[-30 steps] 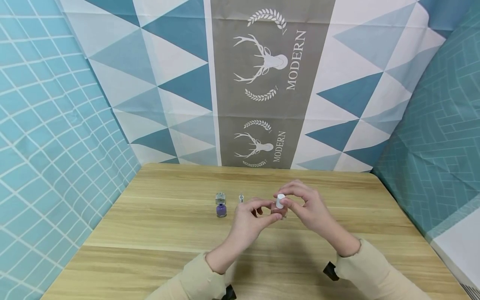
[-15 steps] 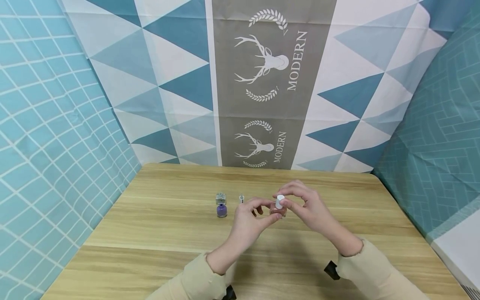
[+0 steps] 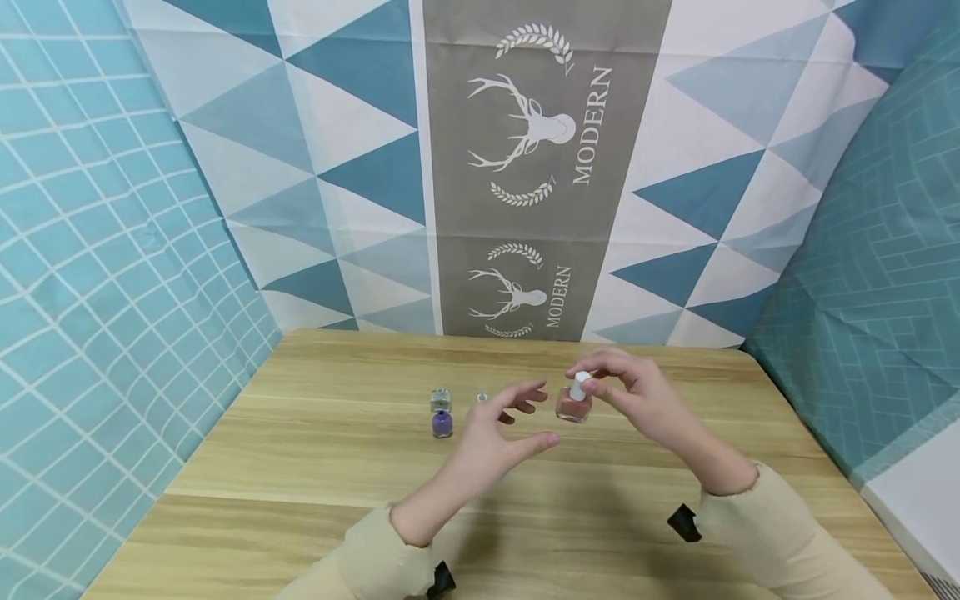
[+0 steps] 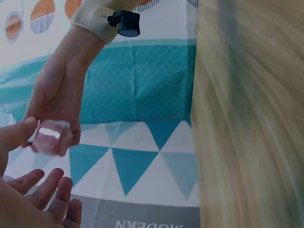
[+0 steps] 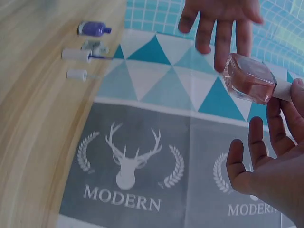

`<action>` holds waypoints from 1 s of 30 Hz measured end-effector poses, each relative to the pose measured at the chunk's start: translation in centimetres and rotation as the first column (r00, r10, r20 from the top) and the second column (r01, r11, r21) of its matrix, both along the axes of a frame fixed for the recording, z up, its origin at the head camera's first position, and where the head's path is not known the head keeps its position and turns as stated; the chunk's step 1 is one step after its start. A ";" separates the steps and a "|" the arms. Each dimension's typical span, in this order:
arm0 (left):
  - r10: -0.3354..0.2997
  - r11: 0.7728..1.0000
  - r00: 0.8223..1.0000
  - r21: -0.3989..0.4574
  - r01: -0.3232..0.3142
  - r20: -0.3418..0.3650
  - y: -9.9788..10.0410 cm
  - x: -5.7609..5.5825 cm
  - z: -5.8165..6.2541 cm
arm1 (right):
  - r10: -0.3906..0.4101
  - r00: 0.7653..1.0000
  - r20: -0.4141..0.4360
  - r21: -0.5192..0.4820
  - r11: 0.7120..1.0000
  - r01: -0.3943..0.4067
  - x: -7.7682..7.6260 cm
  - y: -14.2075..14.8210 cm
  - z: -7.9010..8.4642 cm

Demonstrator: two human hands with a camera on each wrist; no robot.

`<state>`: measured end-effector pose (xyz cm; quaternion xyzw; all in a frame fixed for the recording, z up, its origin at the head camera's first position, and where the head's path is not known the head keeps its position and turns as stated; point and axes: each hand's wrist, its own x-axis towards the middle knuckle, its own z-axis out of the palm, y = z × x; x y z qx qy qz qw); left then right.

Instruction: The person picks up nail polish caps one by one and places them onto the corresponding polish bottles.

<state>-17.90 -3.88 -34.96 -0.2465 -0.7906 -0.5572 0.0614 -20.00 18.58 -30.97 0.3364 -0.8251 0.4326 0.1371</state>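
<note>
A pink nail polish bottle (image 3: 573, 406) with a white cap (image 3: 581, 384) hangs above the table, slightly tilted. My right hand (image 3: 637, 390) pinches that cap between thumb and fingers. Just left of the bottle, my left hand (image 3: 491, 429) has its thumb and fingers spread, apart from the glass. In the right wrist view the bottle (image 5: 250, 79) is large, and the fingers of my left hand (image 5: 221, 23) point towards it. The left wrist view shows the bottle (image 4: 50, 136) blurred, in front of my right hand (image 4: 56, 102).
On the wooden table (image 3: 315, 467) a capless purple nail polish bottle (image 3: 442, 424) stands before a clear one (image 3: 440, 400). Two white brush caps (image 5: 76, 54) stand nearby in the right wrist view. A patterned cloth (image 3: 360, 167) hangs behind the table.
My left hand has let go of the pink bottle and spread its fingers. My right hand has moved slightly right, carrying the bottle by its cap.
</note>
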 end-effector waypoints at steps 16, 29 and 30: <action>0.063 0.997 0.989 -0.037 -0.069 -0.136 -4.3 -0.4 -0.4 | -0.173 0.977 0.125 0.027 0.985 0.171 -1.1 4.0 1.3; 0.193 0.977 0.974 -0.073 -0.202 -0.115 -8.5 -2.0 -2.7 | -0.263 0.954 0.144 0.023 0.965 0.262 -2.5 6.0 0.2; 0.200 0.975 0.973 -0.079 -0.210 -0.116 -8.8 -2.1 -2.9 | -0.272 0.952 0.140 0.029 0.962 0.271 -2.6 6.1 0.0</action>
